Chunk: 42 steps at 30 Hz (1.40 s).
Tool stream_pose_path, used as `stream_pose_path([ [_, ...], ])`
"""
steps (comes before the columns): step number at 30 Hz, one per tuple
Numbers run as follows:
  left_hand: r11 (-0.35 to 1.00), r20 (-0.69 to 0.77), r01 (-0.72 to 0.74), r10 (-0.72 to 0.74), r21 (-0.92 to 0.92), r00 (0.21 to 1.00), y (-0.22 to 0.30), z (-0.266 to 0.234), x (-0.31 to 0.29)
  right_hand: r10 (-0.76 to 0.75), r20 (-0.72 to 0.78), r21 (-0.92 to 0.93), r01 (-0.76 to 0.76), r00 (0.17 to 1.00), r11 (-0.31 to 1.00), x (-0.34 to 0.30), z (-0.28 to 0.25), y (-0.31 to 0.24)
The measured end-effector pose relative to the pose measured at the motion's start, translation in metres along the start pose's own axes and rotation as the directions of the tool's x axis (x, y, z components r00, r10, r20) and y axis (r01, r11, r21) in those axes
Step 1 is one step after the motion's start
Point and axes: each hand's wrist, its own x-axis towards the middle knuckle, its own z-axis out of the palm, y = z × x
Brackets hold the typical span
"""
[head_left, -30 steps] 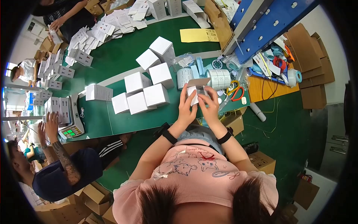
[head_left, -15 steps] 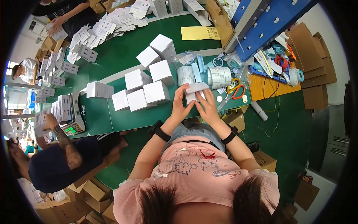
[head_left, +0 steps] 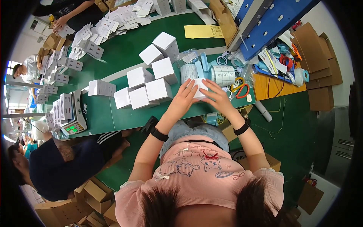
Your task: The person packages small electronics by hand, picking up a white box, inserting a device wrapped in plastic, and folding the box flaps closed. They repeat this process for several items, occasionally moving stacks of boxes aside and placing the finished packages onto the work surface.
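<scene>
Between my two hands, at the table's near edge, is a small white box [head_left: 200, 89] with its pale top face showing. My left hand [head_left: 184, 99] lies along its left side, fingers pressed onto it. From the right, my right hand [head_left: 219, 99] grips the same box, with fingers on its top and side. The box's lower part is hidden by my hands. Just beyond it stand a roll of printed labels [head_left: 188, 72] and a larger label roll [head_left: 222, 75]. Several white boxes [head_left: 159, 90] stand grouped to the left.
Scissors with red and yellow handles [head_left: 241, 90] lie right of my right hand. A blue tray [head_left: 264, 72] of tapes and tools sits beyond. At left are a scale [head_left: 77, 123] with boxes and a seated co-worker [head_left: 64, 162]. A blue perforated post [head_left: 272, 28] rises at far right.
The box's raised top flap has come down, and its top now looks flat. My hands have spread from its near edge to its two sides. The seated co-worker's arm has moved.
</scene>
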Motion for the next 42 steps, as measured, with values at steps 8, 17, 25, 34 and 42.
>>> stream_pose_path([
  [8, 0.991, -0.084, -0.099, 0.106, 0.092, 0.991, -0.001, 0.01, -0.005, -0.032, -0.144, -0.017, 0.03, 0.989, 0.999, -0.003, 0.012, 0.0],
  [17, 0.994, -0.163, -0.106, 0.107, 0.017, 0.981, -0.005, 0.03, -0.022, -0.137, -0.016, 0.029, 0.138, 0.99, 0.99, -0.008, 0.004, 0.005],
  [25, 0.986, -0.172, -0.166, 0.162, -0.009, 0.972, -0.01, 0.031, -0.02, -0.219, 0.045, 0.031, 0.218, 0.975, 0.976, -0.016, 0.009, 0.023],
  [34, 0.993, -0.33, -0.089, 0.058, -0.081, 0.942, 0.002, 0.005, -0.034, -0.007, -0.03, 0.153, 0.012, 1.0, 0.988, 0.0, 0.008, -0.011],
  [42, 0.828, -0.73, 0.418, -0.541, -0.375, 0.417, 0.034, -0.229, -0.137, -0.119, 0.288, 0.171, 0.071, 0.95, 0.983, 0.232, -0.048, -0.126],
])
